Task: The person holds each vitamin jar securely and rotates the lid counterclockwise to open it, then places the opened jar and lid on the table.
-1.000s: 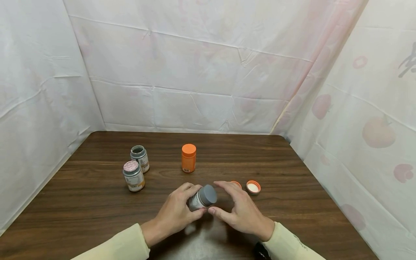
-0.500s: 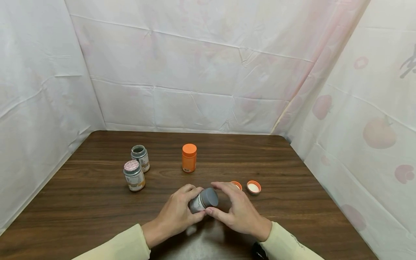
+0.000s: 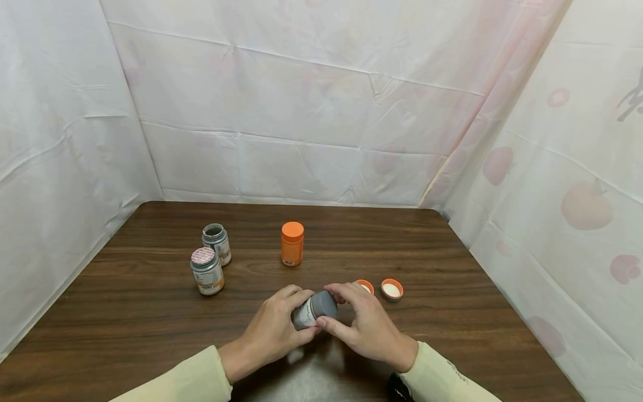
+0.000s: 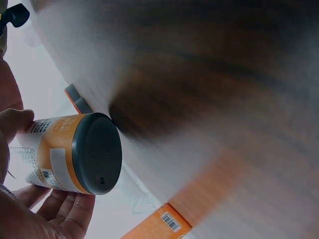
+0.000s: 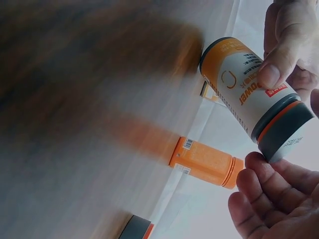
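My left hand (image 3: 273, 324) grips a pill bottle (image 3: 304, 315) round its white and orange label, tilted with the cap end toward my right hand. In the left wrist view the bottle's dark grey base (image 4: 98, 153) faces outward. My right hand (image 3: 369, 321) has thumb and fingertips on both sides of the grey cap (image 3: 325, 305). The right wrist view shows the cap (image 5: 286, 132) seated at the neck, an orange band just under it. Fingertips (image 5: 259, 164) of the right hand touch the cap's edge there.
An orange bottle (image 3: 292, 244) with its cap on stands mid-table. At left are a grey open-mouthed bottle (image 3: 217, 245) and a bottle with a pink patterned seal (image 3: 207, 273). Two caps (image 3: 392, 290) lie inside-up at right, one partly behind the right hand. White curtains (image 3: 301, 100) surround the wooden table.
My right thumb and fingers have closed in from beside the cap onto it. The held bottle has shifted slightly right and down. Things on the table have stayed in place.
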Demonstrator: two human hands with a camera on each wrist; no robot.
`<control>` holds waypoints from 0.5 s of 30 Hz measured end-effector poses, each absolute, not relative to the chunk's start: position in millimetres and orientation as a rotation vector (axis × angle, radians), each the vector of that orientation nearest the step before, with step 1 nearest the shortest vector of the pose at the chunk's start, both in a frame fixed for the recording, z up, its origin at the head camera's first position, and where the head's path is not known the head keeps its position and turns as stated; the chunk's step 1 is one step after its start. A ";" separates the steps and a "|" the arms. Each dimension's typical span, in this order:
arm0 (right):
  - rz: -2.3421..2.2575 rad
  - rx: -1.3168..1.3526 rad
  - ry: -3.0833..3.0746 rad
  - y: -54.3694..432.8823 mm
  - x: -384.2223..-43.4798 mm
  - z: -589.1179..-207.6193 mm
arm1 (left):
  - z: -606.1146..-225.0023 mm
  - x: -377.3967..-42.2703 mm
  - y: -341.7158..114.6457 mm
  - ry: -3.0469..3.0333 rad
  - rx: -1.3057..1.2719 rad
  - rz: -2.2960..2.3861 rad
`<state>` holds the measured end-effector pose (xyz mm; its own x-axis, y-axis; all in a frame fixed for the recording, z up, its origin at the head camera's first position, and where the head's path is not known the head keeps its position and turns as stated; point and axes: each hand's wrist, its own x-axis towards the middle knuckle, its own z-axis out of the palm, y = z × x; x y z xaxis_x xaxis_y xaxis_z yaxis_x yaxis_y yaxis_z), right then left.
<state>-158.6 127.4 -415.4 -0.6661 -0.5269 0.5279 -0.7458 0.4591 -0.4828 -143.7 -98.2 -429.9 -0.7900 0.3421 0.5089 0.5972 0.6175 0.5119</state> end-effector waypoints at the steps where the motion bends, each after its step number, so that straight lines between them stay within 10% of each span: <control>1: 1.022 1.086 -2.408 127.4 -158.8 -415.5 | -429.8 -143.8 -98.3 -2.481 -0.754 -0.976; 15: 1.057 1.093 -2.410 127.5 -159.3 -415.4 | -426.2 -145.2 -99.3 -2.542 -0.770 -0.957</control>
<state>-159.3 127.5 -415.4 -0.6698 -0.5284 0.5218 -0.7417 0.4428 -0.5037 -145.2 -99.3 -426.2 -0.8046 0.3723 0.4625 0.5849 0.6309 0.5097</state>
